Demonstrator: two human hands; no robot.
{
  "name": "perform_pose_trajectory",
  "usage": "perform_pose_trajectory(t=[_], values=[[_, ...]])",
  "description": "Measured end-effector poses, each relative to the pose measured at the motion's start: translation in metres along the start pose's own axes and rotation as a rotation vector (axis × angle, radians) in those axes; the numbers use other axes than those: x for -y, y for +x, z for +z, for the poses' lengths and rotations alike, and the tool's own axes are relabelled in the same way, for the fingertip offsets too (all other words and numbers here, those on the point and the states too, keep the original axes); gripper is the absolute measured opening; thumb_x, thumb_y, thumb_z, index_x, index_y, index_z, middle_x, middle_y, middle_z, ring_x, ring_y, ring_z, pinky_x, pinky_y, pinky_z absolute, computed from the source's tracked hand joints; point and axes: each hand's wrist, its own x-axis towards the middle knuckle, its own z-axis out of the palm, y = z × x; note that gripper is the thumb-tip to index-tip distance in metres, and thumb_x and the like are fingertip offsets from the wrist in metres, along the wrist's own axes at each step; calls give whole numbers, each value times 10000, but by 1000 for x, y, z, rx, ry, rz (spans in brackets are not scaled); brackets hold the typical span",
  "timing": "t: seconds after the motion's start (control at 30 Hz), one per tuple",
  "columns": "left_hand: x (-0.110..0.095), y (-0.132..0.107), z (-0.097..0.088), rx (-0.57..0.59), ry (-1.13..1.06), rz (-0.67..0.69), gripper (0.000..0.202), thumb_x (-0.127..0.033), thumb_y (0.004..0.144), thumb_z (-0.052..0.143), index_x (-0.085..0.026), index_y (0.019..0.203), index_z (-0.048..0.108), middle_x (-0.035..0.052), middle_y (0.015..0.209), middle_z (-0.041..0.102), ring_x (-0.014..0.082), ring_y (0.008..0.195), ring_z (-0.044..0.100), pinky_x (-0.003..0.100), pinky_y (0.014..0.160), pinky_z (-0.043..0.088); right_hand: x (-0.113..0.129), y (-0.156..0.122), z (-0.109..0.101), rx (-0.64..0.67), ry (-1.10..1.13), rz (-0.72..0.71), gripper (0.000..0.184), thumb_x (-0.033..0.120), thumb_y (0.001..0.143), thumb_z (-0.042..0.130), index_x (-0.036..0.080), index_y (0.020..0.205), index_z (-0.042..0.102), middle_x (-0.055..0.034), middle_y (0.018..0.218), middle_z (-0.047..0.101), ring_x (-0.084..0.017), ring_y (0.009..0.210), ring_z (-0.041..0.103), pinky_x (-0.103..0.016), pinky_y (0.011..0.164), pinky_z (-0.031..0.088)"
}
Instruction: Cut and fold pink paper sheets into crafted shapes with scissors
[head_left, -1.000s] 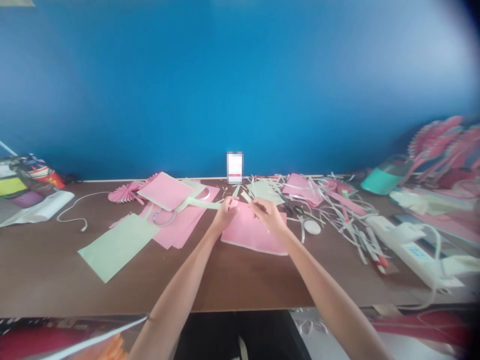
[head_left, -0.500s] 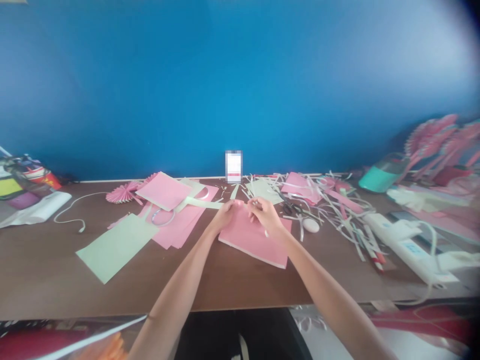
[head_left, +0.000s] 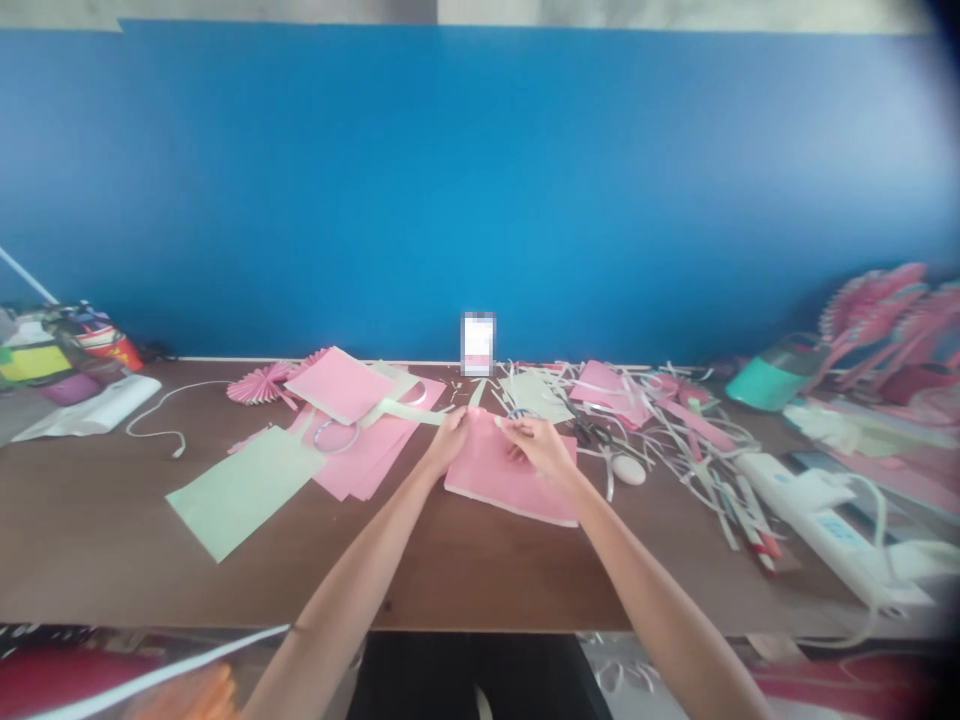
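The stack of pink rectangular paper sheets (head_left: 517, 485) has barely shifted. The left hand (head_left: 450, 440) and right hand (head_left: 538, 447) stay at its far edge, fingertips pinching it, so work there continues.

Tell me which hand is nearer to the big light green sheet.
Left. The left hand is at the far edge of the pink sheet, with the big green sheet off to its left. The right hand is beyond it, further right.
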Motion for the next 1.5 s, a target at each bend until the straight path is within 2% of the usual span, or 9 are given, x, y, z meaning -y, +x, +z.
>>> perform_pose_trajectory(t=[0.13, 0.33, 0.5, 0.57, 0.67, 0.93, 1.07, 1.27, 1.5], values=[[-3, -4, 0, -35, 8, -2, 430, -537, 907, 349, -166, 830, 553, 24, 794, 579, 171, 763, 531, 280, 700, 426, 1, 0, 3, 53, 18, -56, 362, 520, 778, 613, 162, 729, 598, -20, 583, 617, -141, 511, 593, -238, 491, 467], [-6, -6, -3, 50, -51, 22, 419, -535, 888, 396, -162, 919, 585, 36, 864, 598, 189, 842, 543, 292, 764, 423, 0, 2, 9, 48, -35, -63, 394, 540, 803, 561, 163, 896, 624, 20, 512, 552, -110, 400, 482, -214, 400, 372], [-7, -5, -4, 125, -100, -20, 391, -528, 860, 447, -156, 831, 566, 14, 769, 557, 154, 711, 502, 263, 640, 395, 0, 10, 9, 2, -148, -174, 395, 538, 813, 533, 162, 722, 615, 19, 520, 507, -99, 468, 439, -212, 451, 309], [-8, -5, -3, 137, -123, -32, 389, -529, 851, 461, -155, 830, 565, 12, 759, 552, 150, 696, 497, 264, 630, 396, 0, 13, 10, -24, -197, -194, 403, 547, 807, 533, 163, 711, 614, 7, 581, 541, -103, 502, 435, -220, 465, 288], [-10, -7, -2, 189, -154, -39, 388, -524, 852, 463, -155, 884, 577, 19, 782, 569, 151, 706, 510, 269, 643, 413, -2, 17, 12, -37, -280, -206, 420, 547, 829, 493, 169, 685, 607, 15, 563, 519, -105, 495, 410, -230, 472, 261], [-10, -6, -3, 221, -199, -45, 367, -505, 847, 495, -151, 883, 584, 30, 807, 592, 144, 699, 522, 265, 636, 418, -6, 18, 9, -113, -394, -272, 377, 463, 896, 408, 175, 765, 614, -15, 685, 618, -141, 609, 525, -233, 563, 333], [-9, -6, -3, 230, -268, -85, 376, -525, 833, 510, -157, 876, 574, 20, 786, 586, 140, 679, 519, 260, 619, 412, -5, 19, 10, -79, -441, -306, 357, 453, 900, 423, 185, 753, 608, -11, 697, 629, -139, 620, 544, -234, 583, 342], [-8, -4, -2, 222, -229, -55, 385, -526, 846, 489, -154, 880, 584, 39, 818, 603, 159, 737, 533, 267, 643, 422, -10, 22, 11, -60, -456, -304, 335, 440, 904, 426, 198, 778, 621, -21, 722, 647, -153, 639, 570, -237, 587, 366], [-4, -3, 0, 232, -187, -39, 322, -460, 860, 487, -154, 845, 584, 25, 796, 589, 152, 712, 523, 263, 629, 409, -14, 25, 11, -70, -491, -261, 338, 438, 899, 440, 194, 764, 630, -22, 702, 654, -153, 617, 565, -235, 559, 355]])
